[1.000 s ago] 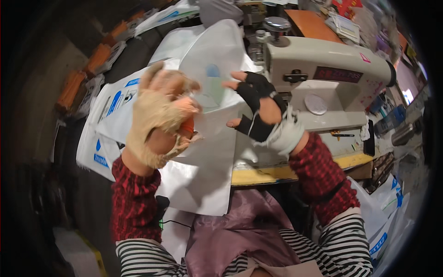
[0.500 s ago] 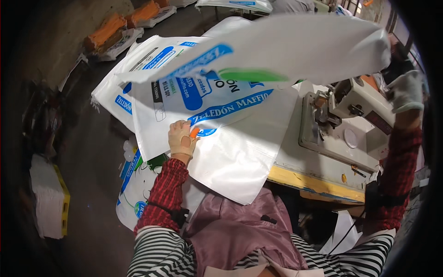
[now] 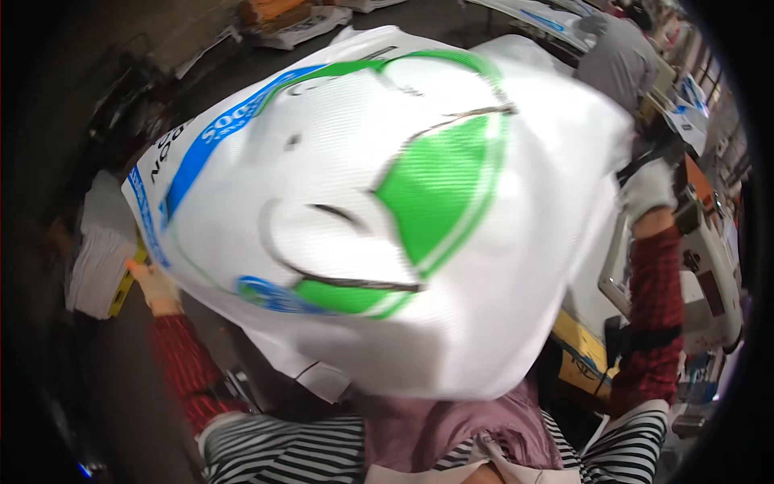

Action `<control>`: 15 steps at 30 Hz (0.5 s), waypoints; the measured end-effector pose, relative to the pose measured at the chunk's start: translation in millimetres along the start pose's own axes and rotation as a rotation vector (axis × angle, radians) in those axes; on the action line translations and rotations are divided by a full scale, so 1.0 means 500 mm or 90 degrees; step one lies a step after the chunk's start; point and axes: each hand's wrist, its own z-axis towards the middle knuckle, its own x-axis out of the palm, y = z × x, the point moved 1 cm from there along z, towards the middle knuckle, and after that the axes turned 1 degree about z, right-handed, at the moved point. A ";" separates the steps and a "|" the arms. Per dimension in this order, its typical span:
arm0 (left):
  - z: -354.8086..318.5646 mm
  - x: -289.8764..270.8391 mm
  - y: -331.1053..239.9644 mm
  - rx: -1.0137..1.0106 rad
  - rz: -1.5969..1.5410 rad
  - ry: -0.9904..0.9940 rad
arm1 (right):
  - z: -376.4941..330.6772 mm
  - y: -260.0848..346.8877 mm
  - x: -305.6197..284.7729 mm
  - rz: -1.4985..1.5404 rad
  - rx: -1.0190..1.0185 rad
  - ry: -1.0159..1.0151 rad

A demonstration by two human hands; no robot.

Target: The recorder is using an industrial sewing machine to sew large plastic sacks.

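Note:
A large white woven plastic sack, printed in green and blue, billows in front of me and covers most of the middle. At its right edge my right hand, in a whitish glove, is closed on the sack; its fingertips are partly hidden and blurred. My left hand is out at the lower left, next to the sack's left edge. Its fingers look stretched apart, with an orange cover on one fingertip, and no grip shows.
To the right stands a pale sewing machine on a table with a yellow edge. A stack of white sacks sits at the far left. Beyond the sack is a person in grey. Orange bundles lie at the back.
The sack has swung down and toward me, spreading across the view and hiding the pile. My left hand has left the pile and moved left; my right hand has come lower and inward.

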 end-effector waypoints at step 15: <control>-0.033 -0.520 0.093 -0.272 0.548 0.097 | -0.483 0.428 0.496 0.249 0.087 0.550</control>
